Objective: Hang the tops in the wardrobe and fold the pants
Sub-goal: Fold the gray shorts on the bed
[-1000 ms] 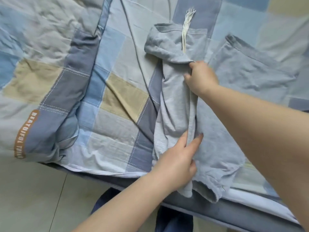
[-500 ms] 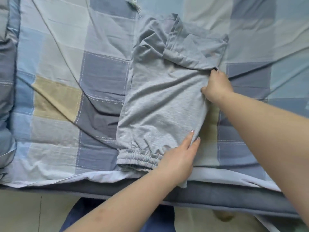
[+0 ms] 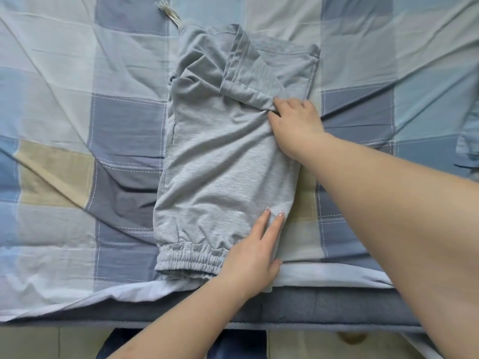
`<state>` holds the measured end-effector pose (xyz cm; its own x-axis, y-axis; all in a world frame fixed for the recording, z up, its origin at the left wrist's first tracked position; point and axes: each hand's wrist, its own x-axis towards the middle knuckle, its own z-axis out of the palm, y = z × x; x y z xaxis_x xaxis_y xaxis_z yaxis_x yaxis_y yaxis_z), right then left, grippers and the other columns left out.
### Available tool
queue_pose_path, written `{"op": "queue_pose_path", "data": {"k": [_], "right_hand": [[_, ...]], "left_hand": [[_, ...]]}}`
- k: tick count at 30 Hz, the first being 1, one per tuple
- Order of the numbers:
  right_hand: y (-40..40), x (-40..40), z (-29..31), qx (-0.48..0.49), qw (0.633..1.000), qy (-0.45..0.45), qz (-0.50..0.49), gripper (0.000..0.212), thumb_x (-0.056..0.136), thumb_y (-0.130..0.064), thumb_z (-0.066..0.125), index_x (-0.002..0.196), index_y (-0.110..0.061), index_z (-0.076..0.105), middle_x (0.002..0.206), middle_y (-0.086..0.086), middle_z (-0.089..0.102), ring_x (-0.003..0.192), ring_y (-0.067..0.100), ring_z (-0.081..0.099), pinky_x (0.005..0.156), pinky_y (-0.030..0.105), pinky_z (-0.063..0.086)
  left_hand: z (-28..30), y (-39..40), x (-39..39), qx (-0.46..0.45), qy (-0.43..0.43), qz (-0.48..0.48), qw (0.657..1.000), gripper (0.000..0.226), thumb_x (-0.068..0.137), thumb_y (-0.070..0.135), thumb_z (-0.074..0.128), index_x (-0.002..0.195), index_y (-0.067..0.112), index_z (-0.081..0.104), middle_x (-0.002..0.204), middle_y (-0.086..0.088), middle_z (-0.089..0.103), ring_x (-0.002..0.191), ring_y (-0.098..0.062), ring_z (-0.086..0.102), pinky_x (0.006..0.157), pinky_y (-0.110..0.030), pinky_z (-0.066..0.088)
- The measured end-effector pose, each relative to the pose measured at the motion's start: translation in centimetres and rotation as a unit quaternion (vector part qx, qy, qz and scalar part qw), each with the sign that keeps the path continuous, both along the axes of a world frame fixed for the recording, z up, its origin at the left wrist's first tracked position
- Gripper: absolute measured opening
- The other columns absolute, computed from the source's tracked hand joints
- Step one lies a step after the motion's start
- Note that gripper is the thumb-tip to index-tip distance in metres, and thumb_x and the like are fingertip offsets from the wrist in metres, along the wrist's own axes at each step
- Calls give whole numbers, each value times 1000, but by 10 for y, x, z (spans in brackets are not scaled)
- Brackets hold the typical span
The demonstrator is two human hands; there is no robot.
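Note:
Light grey pants (image 3: 223, 156) lie folded lengthwise on the bed, the elastic waistband (image 3: 189, 263) at the near edge and the leg cuffs doubled back at the far end. A pale drawstring (image 3: 169, 12) trails beyond the far end of the pants. My left hand (image 3: 255, 257) rests flat on the near right corner of the pants, fingers stretched out. My right hand (image 3: 295, 123) pinches the right edge of the fabric, just under the folded-back cuff.
The bed is covered with a patchwork sheet (image 3: 77, 112) of blue, grey and tan squares, wrinkled around the pants. Its near edge and a dark blue mattress side (image 3: 285, 307) run below. Tiled floor (image 3: 31, 343) and a dark blue cloth (image 3: 114, 343) show at the bottom.
From a second ago the bunched pants were laid out flat and folded over, with the view shifting right. In the last half second both hands stay at the right edge, barely moving.

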<state>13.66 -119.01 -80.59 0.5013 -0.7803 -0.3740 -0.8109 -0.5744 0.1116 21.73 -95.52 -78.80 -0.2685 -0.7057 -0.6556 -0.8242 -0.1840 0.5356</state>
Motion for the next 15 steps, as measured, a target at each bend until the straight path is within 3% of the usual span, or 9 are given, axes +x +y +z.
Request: {"op": "queue_pose_path", "data": {"k": [2, 4, 6, 9, 11, 13, 15], "right_hand": [[-2, 7, 0, -22, 999, -34, -8, 39, 94, -10, 39, 133, -8, 43, 139, 12, 40, 121, 33, 41, 95, 43, 34], [-5, 11, 5, 2, 981, -142, -129, 36, 91, -1, 39, 126, -5, 46, 131, 14, 45, 112, 35, 48, 87, 41, 38], [-14, 5, 8, 16, 913, -266, -310, 32, 91, 0, 38, 121, -3, 48, 131, 16, 45, 111, 35, 49, 89, 38, 39], [-34, -20, 3, 38, 813, -323, -484, 26, 87, -3, 44, 112, -7, 50, 133, 16, 44, 116, 27, 49, 92, 28, 37], [-36, -35, 0, 106, 788, -340, -503, 24, 86, -5, 47, 109, -11, 50, 128, 10, 48, 110, 22, 51, 82, 22, 42], [-26, -41, -1, 155, 781, -352, -492, 43, 88, -5, 49, 131, -9, 49, 133, 10, 51, 110, 23, 54, 86, 22, 42], [-7, -42, -1, 179, 795, -336, -473, 56, 92, -6, 50, 145, -12, 35, 144, 9, 44, 116, 22, 52, 87, 20, 40]], "left_hand": [[-1, 1, 1, -5, 0, 7, 1000, 88, 90, 33, 55, 147, 40, -12, 159, 10, -14, 108, -33, 58, 77, -37, 50], [-1, 3, 1, -7, -1, 10, 1000, 87, 90, 33, 55, 147, 39, -11, 159, 10, -13, 108, -35, 57, 77, -38, 50], [0, 4, 1, -9, -2, 6, 1000, 85, 91, 33, 54, 148, 39, -9, 159, 10, -13, 107, -36, 57, 77, -40, 50], [1, 5, 2, -6, 3, 7, 1000, 84, 92, 32, 54, 148, 38, -9, 159, 9, -14, 108, -34, 56, 79, -39, 49], [2, 7, 4, -1, 11, 15, 1000, 84, 92, 34, 54, 149, 37, -7, 159, 9, -15, 109, -32, 56, 84, -39, 49], [1, 10, 7, 0, 23, 24, 999, 83, 92, 36, 55, 150, 36, -4, 159, 11, -13, 109, -28, 57, 88, -40, 49], [2, 14, 12, -4, 34, 31, 999, 81, 92, 37, 55, 151, 34, 0, 159, 12, -10, 113, -24, 56, 90, -40, 48]]}}
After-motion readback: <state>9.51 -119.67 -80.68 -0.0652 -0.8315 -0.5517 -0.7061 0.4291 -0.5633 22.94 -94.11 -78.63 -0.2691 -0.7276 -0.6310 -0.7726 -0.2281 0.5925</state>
